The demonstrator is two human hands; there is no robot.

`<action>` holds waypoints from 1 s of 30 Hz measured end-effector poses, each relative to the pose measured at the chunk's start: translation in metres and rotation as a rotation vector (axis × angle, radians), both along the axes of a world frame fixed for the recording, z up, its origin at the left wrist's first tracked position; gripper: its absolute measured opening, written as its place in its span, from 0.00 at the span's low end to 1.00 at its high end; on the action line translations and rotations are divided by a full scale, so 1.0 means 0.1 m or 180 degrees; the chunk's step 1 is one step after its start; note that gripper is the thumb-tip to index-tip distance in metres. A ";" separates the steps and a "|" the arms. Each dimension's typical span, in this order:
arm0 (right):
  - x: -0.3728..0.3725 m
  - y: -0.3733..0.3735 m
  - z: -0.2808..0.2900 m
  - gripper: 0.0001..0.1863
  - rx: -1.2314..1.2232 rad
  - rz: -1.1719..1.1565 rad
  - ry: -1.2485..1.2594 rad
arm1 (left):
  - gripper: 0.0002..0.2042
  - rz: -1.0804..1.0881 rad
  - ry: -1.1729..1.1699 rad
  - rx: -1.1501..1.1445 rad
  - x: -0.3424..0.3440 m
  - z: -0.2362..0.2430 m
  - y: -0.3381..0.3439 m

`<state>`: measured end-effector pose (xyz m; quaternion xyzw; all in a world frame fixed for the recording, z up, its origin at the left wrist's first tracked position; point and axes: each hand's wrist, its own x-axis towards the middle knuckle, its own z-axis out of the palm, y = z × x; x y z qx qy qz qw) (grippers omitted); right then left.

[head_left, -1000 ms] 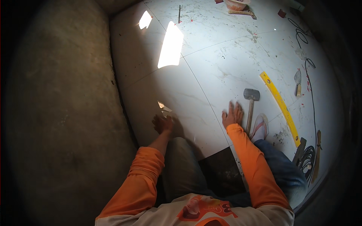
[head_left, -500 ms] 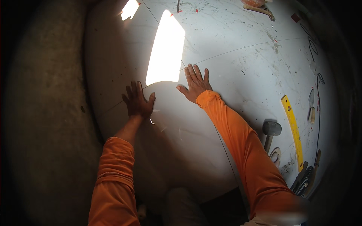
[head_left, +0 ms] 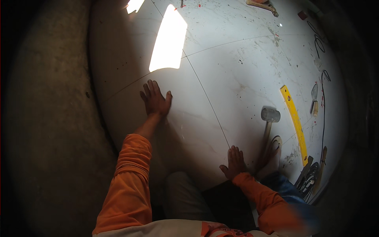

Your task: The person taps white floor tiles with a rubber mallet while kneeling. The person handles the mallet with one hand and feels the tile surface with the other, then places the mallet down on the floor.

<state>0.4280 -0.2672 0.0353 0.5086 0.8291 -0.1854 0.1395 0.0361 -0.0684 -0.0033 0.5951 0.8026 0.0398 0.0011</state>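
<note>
My left hand (head_left: 156, 100) lies flat with its fingers spread on a large white floor tile (head_left: 189, 114), just short of the joint line. Nearer my body, my right hand (head_left: 235, 161) rests on the floor where another thin joint runs, its fingers stretched out and thumb apart. Neither hand holds anything. To the right of the right hand is a sandalled foot (head_left: 272, 158), and just beyond it a rubber mallet (head_left: 270, 115) with a dark grey head lies on the tile.
A yellow spirit level (head_left: 294, 124) lies right of the mallet. Further right are a trowel (head_left: 314, 98), a dark cable (head_left: 323, 106) and a heap of tools (head_left: 309, 176). Bright light falls on the far tiles. Rough bare concrete (head_left: 51, 118) borders the tiles at left.
My right hand has drawn back toward my body along the joint and moved right. My left hand stays flat on the tile. The view has shifted, so the tools appear further left.
</note>
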 end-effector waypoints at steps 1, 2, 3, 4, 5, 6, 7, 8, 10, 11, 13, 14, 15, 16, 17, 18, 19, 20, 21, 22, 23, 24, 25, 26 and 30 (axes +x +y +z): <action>0.10 -0.25 0.05 0.46 -0.0188 -0.0123 -0.0017 | 0.38 -0.0065 -0.0045 0.0058 0.16 0.01 -0.06; 0.19 -0.50 0.12 0.45 -0.0124 -0.0168 0.0192 | 0.38 -0.0178 -0.0119 -0.0052 0.32 0.02 -0.14; 0.26 -0.75 0.22 0.44 -0.0322 -0.0225 0.0207 | 0.38 -0.0313 -0.0168 -0.0003 0.49 0.03 -0.20; 0.34 -0.96 0.32 0.42 -0.0262 -0.0216 0.0391 | 0.38 -0.0507 -0.0278 -0.0047 0.69 0.04 -0.27; 0.41 -1.11 0.39 0.42 -0.0340 -0.0173 0.0335 | 0.37 -0.0700 -0.0358 0.0030 0.89 0.04 -0.35; 0.46 -1.23 0.47 0.39 -0.1100 -0.0646 0.0516 | 0.37 -0.0909 -0.0533 -0.0011 1.08 0.04 -0.42; 0.53 -1.27 0.51 0.37 -0.2029 -0.1118 0.0462 | 0.37 -0.1104 -0.0648 0.0058 1.27 0.04 -0.50; 0.62 -1.21 0.53 0.37 -0.1860 -0.1069 0.0678 | 0.36 -0.1225 -0.0809 -0.0040 1.46 0.04 -0.56; 0.79 -0.88 0.48 0.29 -0.0062 -0.1080 0.1058 | 0.35 -0.1522 -0.1021 -0.0091 1.79 0.05 -0.72; 0.89 -0.61 0.42 0.27 0.0337 -0.1497 0.1216 | 0.35 -0.1691 -0.1093 -0.0210 1.94 0.07 -0.83; 1.03 0.02 0.27 0.25 0.1122 -0.1989 0.1308 | 0.34 -0.2122 -0.1239 -0.0380 2.19 0.14 -1.14; 1.08 0.36 0.18 0.27 0.1302 -0.2197 0.0831 | 0.33 -0.2345 -0.1501 -0.0435 2.27 0.18 -1.34; 1.10 0.65 0.11 0.29 0.1688 -0.2170 0.0420 | 0.32 -0.2572 -0.1734 -0.0547 2.33 0.22 -1.54; 1.07 0.87 0.04 0.29 0.1553 -0.2166 0.0424 | 0.31 -0.3122 -0.2214 -0.0818 2.36 0.26 -1.73; 1.01 1.07 -0.05 0.31 0.1644 -0.2392 0.0393 | 0.30 -0.3653 -0.2654 -0.1222 2.33 0.29 -1.85; 0.93 1.22 -0.13 0.34 0.1514 -0.2769 0.0245 | 0.30 -0.3541 -0.2661 -0.1050 2.24 0.29 -1.89; 0.84 1.32 -0.21 0.34 0.1678 -0.2544 0.0446 | 0.29 -0.3752 -0.2996 -0.0759 2.05 0.28 -1.89; 0.77 1.36 -0.25 0.35 0.1513 -0.3183 0.0208 | 0.28 -0.4031 -0.3358 -0.0374 1.86 0.29 -1.85; 0.69 1.39 -0.30 0.36 0.1517 -0.3736 0.0028 | 0.29 -0.3172 -0.2982 0.0177 1.58 0.26 -1.68; 0.61 1.35 -0.32 0.36 0.1708 -0.3627 -0.0079 | 0.30 -0.2194 -0.2471 0.0668 1.18 0.20 -1.47; 0.55 1.32 -0.34 0.36 0.1391 -0.3679 -0.0145 | 0.33 -0.1106 -0.1894 0.0871 0.71 0.12 -1.27; 0.50 1.28 -0.33 0.36 0.1810 -0.3429 -0.0408 | 0.34 -0.0071 -0.1425 0.0598 0.22 0.05 -1.11; 0.45 1.24 -0.32 0.36 0.2011 -0.3314 -0.0770 | 0.35 0.0798 -0.1064 0.0479 -0.28 -0.02 -1.03; 0.41 1.22 -0.29 0.36 0.2207 -0.3128 -0.0650 | 0.36 0.1410 -0.0656 0.0228 -0.71 -0.09 -1.01; 0.29 1.24 -0.21 0.35 0.1946 -0.3419 -0.0645 | 0.34 0.2098 -0.0858 0.0660 -1.60 -0.27 -1.18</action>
